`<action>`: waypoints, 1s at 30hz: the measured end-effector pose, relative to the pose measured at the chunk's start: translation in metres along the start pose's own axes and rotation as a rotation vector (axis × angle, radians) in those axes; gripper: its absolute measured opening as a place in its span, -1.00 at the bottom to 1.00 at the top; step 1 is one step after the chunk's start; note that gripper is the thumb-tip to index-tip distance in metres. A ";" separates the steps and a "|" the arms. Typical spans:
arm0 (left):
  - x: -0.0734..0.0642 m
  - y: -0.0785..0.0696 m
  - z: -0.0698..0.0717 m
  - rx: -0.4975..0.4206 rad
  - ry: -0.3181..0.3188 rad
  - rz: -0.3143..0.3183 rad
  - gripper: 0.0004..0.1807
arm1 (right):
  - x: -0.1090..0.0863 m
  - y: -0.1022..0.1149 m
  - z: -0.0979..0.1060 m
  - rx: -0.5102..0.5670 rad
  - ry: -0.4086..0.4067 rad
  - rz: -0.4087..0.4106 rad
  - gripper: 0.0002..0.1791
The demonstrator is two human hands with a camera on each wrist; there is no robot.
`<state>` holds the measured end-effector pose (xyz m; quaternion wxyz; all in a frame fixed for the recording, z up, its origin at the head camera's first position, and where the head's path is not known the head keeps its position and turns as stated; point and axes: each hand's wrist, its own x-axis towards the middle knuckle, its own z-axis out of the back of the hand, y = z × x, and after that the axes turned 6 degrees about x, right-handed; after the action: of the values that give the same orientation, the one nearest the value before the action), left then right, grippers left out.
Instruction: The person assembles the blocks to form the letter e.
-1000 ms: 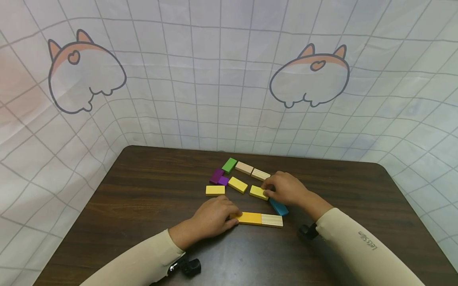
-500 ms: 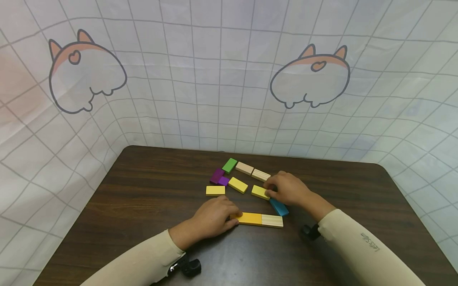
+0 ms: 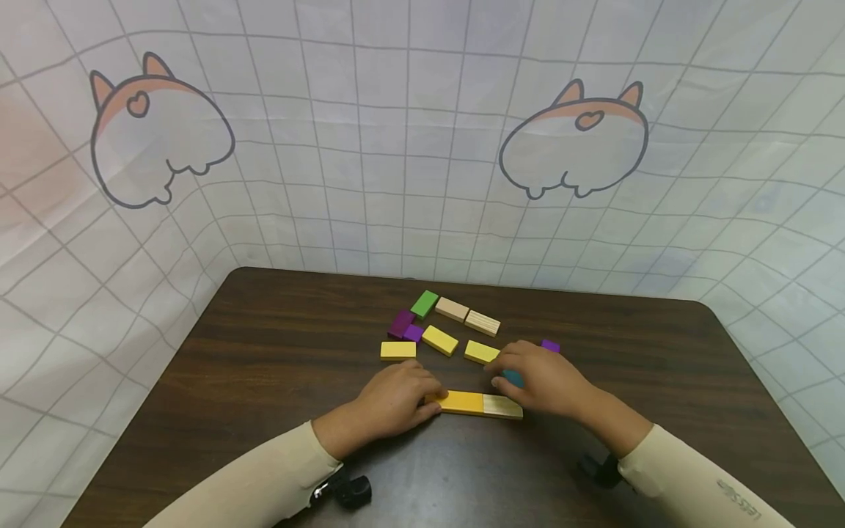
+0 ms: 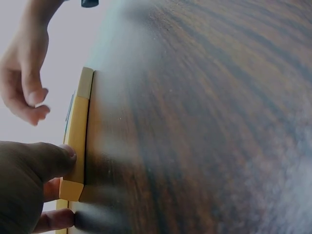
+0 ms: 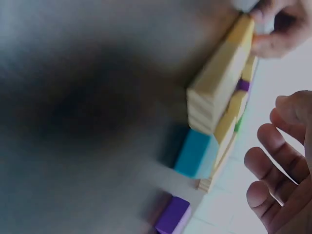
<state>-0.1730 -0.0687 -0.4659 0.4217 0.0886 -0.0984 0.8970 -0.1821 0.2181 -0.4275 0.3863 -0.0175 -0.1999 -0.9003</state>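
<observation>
My left hand (image 3: pixel 396 402) pinches the near end of an orange wooden block (image 3: pixel 463 402), thumb on one side and fingers on the other. A striped natural-wood block (image 3: pixel 503 407) lies end to end with it, forming one straight bar on the table. Over a blue block (image 5: pixel 192 153) hovers my right hand (image 3: pixel 548 378), its fingers loosely bent and holding nothing in the right wrist view. In the head view the hand hides much of that blue block. Just left of its fingertips is a yellow block (image 3: pixel 480 352).
Behind the hands lie two more yellow blocks, one at left (image 3: pixel 398 351) and one in the middle (image 3: pixel 440 341). Dark purple (image 3: pixel 401 324), violet (image 3: pixel 413 334), green (image 3: pixel 425 304), pinkish (image 3: pixel 452 309) and striped wood (image 3: pixel 483 323) blocks lie farther back. Another violet block (image 3: pixel 551 346) sits beyond the right hand.
My right hand has come off the right-hand yellow block and moved nearer and rightward over the blue one, uncovering a violet block. That yellow block slid slightly right earlier. The left hand stays put.
</observation>
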 end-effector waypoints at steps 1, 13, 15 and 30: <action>0.000 0.000 0.000 0.002 0.002 0.001 -0.84 | -0.004 0.002 -0.002 -0.001 0.001 0.012 -0.80; 0.000 0.000 0.000 0.007 0.016 0.007 -0.84 | -0.023 0.013 -0.017 -0.067 -0.058 0.120 -0.79; 0.000 -0.001 0.001 0.007 0.017 0.011 -0.84 | -0.019 0.013 -0.014 -0.086 -0.062 0.077 -0.80; -0.001 -0.003 0.004 0.033 0.055 0.056 -0.82 | 0.061 0.001 -0.001 -0.002 0.058 -0.216 -0.57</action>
<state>-0.1696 -0.0681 -0.4621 0.3972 0.0680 -0.0746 0.9122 -0.2237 0.1754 -0.4164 0.2926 0.0297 -0.1885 -0.9370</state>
